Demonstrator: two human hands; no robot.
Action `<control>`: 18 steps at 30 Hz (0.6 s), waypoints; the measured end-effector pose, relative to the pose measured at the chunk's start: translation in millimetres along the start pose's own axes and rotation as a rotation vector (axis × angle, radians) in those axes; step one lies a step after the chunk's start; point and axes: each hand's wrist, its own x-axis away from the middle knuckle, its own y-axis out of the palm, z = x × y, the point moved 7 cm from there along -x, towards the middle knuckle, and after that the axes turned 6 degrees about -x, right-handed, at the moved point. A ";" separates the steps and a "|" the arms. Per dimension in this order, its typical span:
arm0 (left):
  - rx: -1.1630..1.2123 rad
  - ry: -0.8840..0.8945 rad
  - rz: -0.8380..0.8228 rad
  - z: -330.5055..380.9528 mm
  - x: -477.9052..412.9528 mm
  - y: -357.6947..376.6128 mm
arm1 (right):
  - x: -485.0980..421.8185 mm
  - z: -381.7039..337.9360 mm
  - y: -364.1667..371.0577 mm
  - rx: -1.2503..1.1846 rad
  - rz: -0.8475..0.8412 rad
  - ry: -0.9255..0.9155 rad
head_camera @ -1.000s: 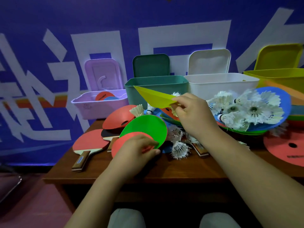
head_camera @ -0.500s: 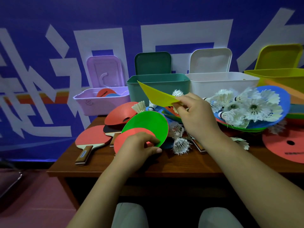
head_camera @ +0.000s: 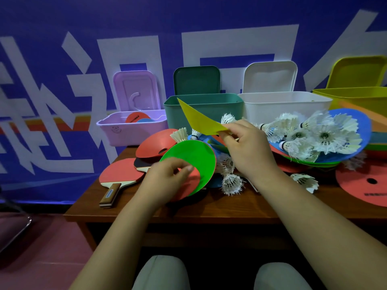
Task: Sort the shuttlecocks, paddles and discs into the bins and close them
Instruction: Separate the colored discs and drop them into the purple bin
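My right hand (head_camera: 248,151) pinches a yellow disc (head_camera: 200,119) by its edge and holds it tilted above the pile, in front of the green bin (head_camera: 204,109). My left hand (head_camera: 167,178) grips a red disc (head_camera: 189,183) stacked with a green disc (head_camera: 194,158) near the table's middle. White shuttlecocks (head_camera: 314,135) lie heaped on a blue disc (head_camera: 354,122) at the right, with loose ones (head_camera: 231,183) under my right wrist. A red paddle (head_camera: 120,174) lies at the left.
Four open bins stand along the back: a purple bin (head_camera: 129,130) holding discs, the green one, a white bin (head_camera: 284,103) and a yellow bin (head_camera: 356,99), lids leaning on the wall. Another red disc (head_camera: 364,185) lies at right. The wooden table (head_camera: 209,208) ends just before my knees.
My right hand has lifted the yellow disc a little higher and tipped it steeper. My left hand's fingers have shifted on the red and green discs.
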 end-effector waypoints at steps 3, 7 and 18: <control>-0.128 -0.126 0.151 -34.9 -31.4 -18.6 | -3.4 2.1 7.1 -0.004 -0.015 0.012; -0.234 -0.292 0.132 -76.4 -59.6 -24.1 | -6.7 3.7 12.3 -0.020 -0.024 0.014; -0.290 -0.379 0.418 -67.2 -64.3 -64.4 | -22.6 11.9 1.1 0.032 -0.020 0.001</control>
